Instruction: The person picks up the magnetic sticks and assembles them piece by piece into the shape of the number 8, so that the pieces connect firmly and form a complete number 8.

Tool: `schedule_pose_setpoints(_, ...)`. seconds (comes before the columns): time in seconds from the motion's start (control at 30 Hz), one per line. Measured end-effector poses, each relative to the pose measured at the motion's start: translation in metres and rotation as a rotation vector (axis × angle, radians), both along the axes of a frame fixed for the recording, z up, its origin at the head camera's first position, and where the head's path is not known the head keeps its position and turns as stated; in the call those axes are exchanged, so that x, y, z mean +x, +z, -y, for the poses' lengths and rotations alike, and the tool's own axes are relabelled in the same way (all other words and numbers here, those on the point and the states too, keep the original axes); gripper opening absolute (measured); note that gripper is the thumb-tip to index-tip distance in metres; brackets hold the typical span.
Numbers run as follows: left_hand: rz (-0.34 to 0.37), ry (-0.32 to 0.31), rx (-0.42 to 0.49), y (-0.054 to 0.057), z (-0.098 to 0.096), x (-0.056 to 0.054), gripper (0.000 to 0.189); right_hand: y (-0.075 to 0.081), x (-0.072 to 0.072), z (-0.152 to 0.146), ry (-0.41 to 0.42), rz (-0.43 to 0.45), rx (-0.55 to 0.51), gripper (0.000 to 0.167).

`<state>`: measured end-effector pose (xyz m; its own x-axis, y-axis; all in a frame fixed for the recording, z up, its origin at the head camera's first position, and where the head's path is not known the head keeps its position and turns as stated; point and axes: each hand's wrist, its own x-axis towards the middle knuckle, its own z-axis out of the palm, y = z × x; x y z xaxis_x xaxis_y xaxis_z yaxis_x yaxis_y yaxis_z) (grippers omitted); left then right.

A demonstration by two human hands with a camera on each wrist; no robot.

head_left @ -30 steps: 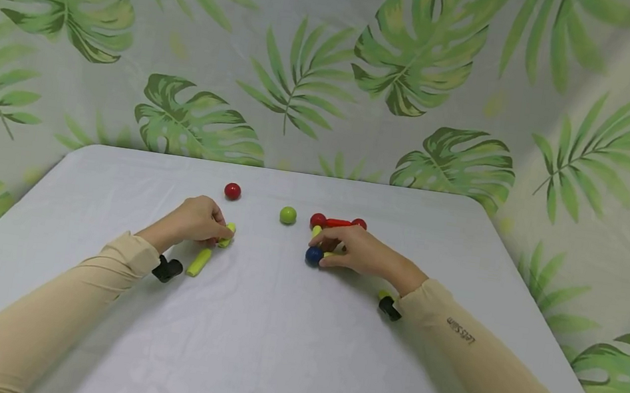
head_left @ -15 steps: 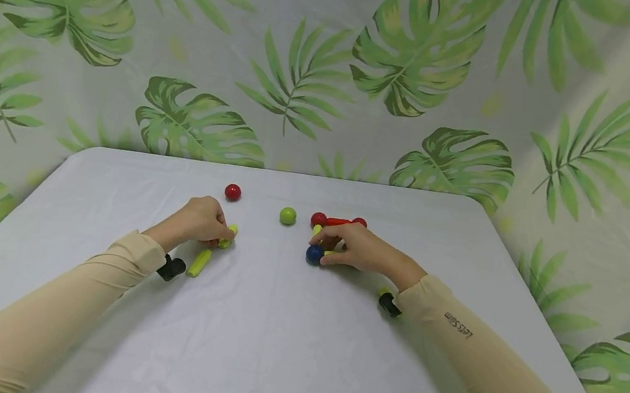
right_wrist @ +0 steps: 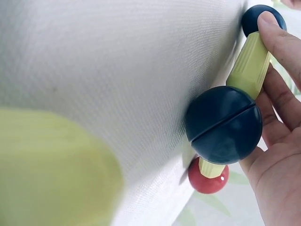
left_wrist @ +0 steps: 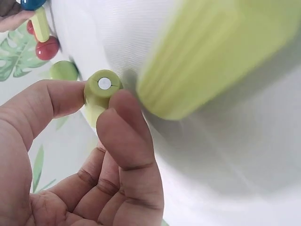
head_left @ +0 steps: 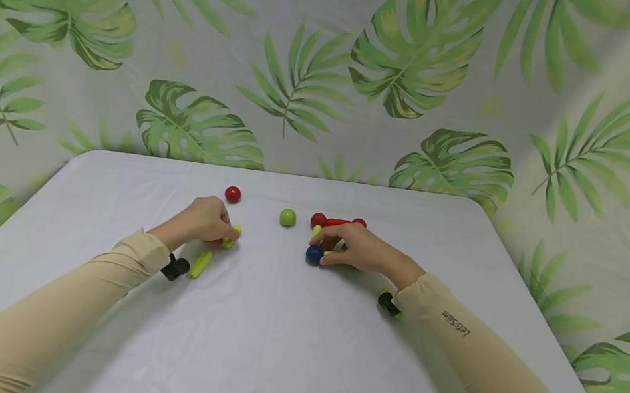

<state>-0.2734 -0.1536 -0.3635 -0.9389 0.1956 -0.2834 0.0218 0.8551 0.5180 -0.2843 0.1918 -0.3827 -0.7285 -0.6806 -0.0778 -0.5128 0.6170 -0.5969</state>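
Observation:
My left hand [head_left: 205, 219] pinches a yellow-green magnetic rod [left_wrist: 96, 96] between thumb and fingers. A pale round magnet shows in the rod's end in the left wrist view. Close beside it, a second yellow-green rod [head_left: 200, 264] lies on the table. With thumb and fingers, my right hand [head_left: 368, 249] grips a yellow-green rod [right_wrist: 248, 66] that has a blue ball [right_wrist: 223, 125] at one end and another blue ball [right_wrist: 263, 20] at the other. A further yellow-green rod [head_left: 317, 230] runs from the near blue ball to a red ball [head_left: 319, 220].
A red rod [head_left: 338, 223] joins that red ball to another red ball [head_left: 359, 223]. A loose green ball [head_left: 288, 217] and a loose red ball [head_left: 233, 194] sit farther back on the white table [head_left: 265, 337]. Yellow-green shows beside the right wrist's black camera [head_left: 389, 303].
My left hand has shifted slightly to the right with its rod. The right hand stays almost still on the rod with the blue balls.

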Motion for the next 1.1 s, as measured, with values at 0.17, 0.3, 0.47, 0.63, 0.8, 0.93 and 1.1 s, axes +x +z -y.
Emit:
schedule_pose_setpoints(0.17, -0.014, -0.011, 0.037, 0.001, -0.005, 0.001, 0.024, 0.0, 0.0, 0.0, -0.003, -0.003, 0.011, 0.035)
schedule_pose_setpoints(0.3, 0.005, -0.007, 0.096, 0.003, -0.011, 0.004, 0.021, 0.0, 0.0, -0.001, -0.006, -0.003, 0.016, 0.034)
schedule_pose_setpoints(0.47, 0.038, -0.002, 0.169, 0.005, -0.02, 0.012, 0.019, -0.002, -0.001, -0.002, -0.008, -0.005, 0.007, 0.033)
schedule_pose_setpoints(0.63, 0.07, 0.002, 0.23, 0.003, -0.028, 0.018, 0.018, -0.001, -0.001, -0.001, -0.005, -0.011, 0.002, 0.031)
schedule_pose_setpoints(0.8, 0.1, -0.006, 0.281, -0.002, -0.037, 0.023, 0.016, -0.001, -0.002, -0.001, -0.009, -0.016, 0.012, 0.03)
schedule_pose_setpoints(0.93, 0.125, -0.012, 0.321, -0.003, -0.046, 0.029, 0.015, 0.0, -0.002, -0.001, -0.011, -0.014, 0.011, 0.03)
schedule_pose_setpoints(1.1, 0.162, -0.013, 0.38, -0.007, -0.059, 0.037, 0.014, -0.001, -0.003, -0.001, -0.009, -0.014, 0.009, 0.031)
